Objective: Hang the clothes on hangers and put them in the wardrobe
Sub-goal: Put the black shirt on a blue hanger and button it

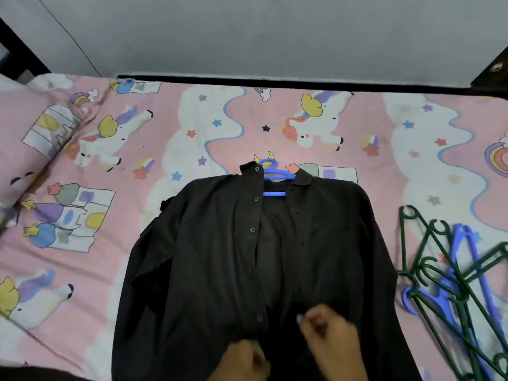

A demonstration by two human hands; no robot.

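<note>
From the head view, no brand, label or readable writing showed on anything.

Both hands came in from the bottom edge, low on the front of a black shirt. The left hand lay knuckles up with its fingers curled onto the cloth at the left button placket; motion blur hid whether they truly pinched it, so I cannot tell. The right hand sat just beside it, slightly further up the shirt, its fingers bent and drawn together at the right front edge, seemingly nipping the fabric, though that too was blurred.

The shirt lay flat on the bed, open down the front, its long axis running straight away from the fingers, collar at the far end and hem under the hands. A row of buttons ran up the left placket beyond the left fingers. A blue hanger sat inside the collar, its hook pointing away from the fingers toward the wall.

Out to the right of the right fingers, well apart from them, a loose pile of green and blue hangers lay on the pink unicorn-print sheet. Far to the left of the left fingers lay a pillow in matching print.
</note>
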